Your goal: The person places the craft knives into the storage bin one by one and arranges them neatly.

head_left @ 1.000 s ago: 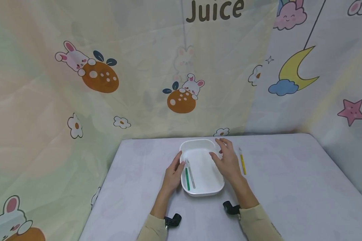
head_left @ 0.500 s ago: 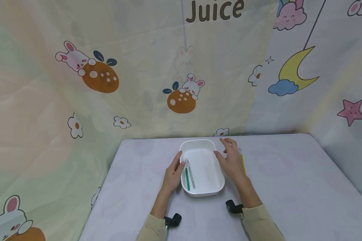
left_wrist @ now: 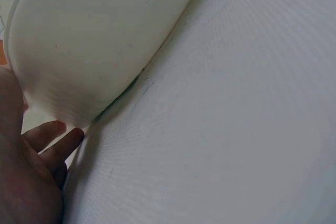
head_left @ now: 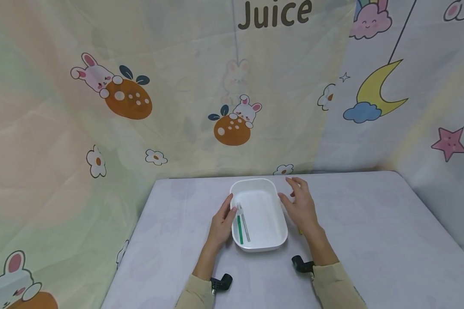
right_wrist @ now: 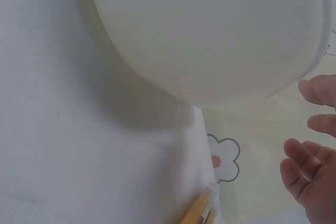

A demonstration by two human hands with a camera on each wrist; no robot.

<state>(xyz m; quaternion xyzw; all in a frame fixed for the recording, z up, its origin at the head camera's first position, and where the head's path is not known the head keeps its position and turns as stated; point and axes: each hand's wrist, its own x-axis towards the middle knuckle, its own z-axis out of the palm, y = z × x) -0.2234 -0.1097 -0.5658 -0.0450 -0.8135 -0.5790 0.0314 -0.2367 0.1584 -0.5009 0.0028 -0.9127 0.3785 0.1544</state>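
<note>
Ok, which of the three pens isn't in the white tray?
The yellow pen, mostly hidden by the right hand in the head view; it lies outside the tray, while the green pen and grey pen lie inside.

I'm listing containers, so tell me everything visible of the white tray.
The white tray is smooth and oblong, apparently plastic, with rounded corners and a thin rim. It sits upright on the table. What look like a green pen and a clear pen lie inside, at left. The left hand holds its left edge; whether the right hand touches it is unclear.
</note>
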